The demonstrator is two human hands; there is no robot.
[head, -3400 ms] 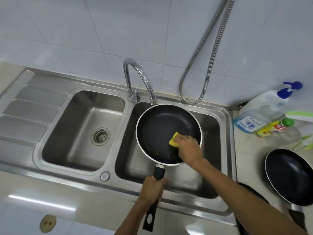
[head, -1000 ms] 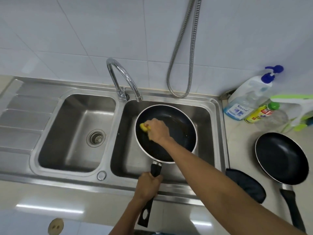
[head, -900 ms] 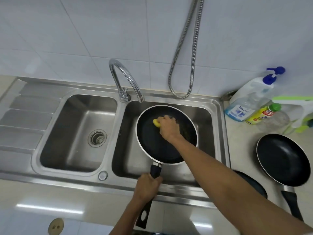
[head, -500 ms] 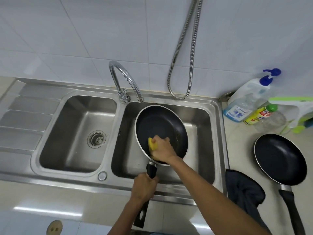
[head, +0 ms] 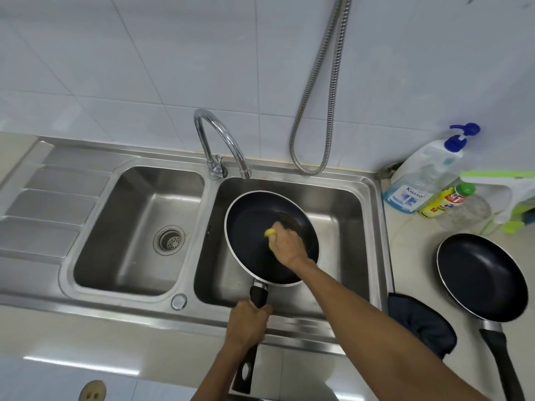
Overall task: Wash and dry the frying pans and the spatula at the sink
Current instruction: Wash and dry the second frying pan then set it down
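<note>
Moved up from the near rim, right grip [head: 288, 245] clenches the sponge [head: 269, 233] mid-pan; left grip [head: 247, 322] clasps the handle [head: 258, 295], surest hold on the stiff, probably slippery frying pan [head: 248, 238] over the sink [head: 379, 227], centre frame.

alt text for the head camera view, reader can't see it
A right hand presses a yellow sponge inside a black frying pan, while the left hand grips its handle, holding it over the right basin of a steel sink. On the counter to the right are a second pan, a dark cloth and soap bottles.
</note>
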